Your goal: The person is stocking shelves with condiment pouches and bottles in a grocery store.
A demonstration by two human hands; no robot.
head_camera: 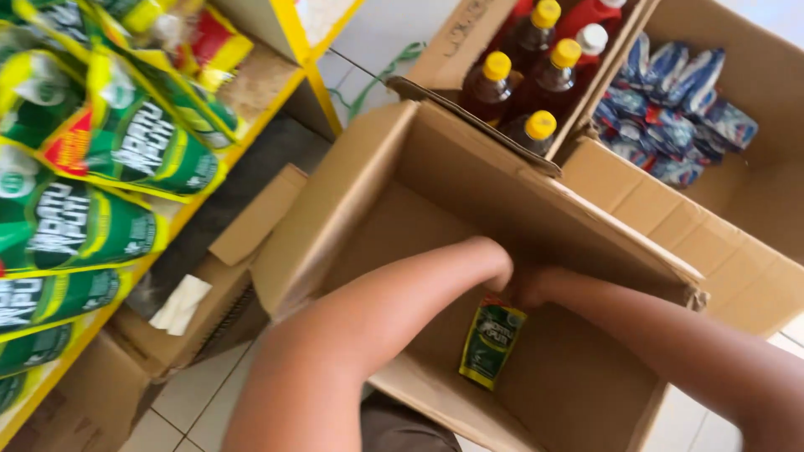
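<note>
Both my arms reach down into an open cardboard box (377, 167). My left hand (492, 266) and my right hand (529, 286) meet deep inside it, knuckles toward me and fingers hidden. Directly under them a green and yellow pouch (492, 341) stands against the box's bottom, its top edge touching my hands. I cannot see which hand, if either, grips it. Nothing else shows inside this box.
A yellow shelf (251, 125) on the left holds several matching green pouches (126, 142). Behind the box stands a carton of dark bottles with yellow caps (540, 79), and to its right a carton of blue and white sachets (670, 109). A smaller flattened carton (209, 293) lies on the tiled floor.
</note>
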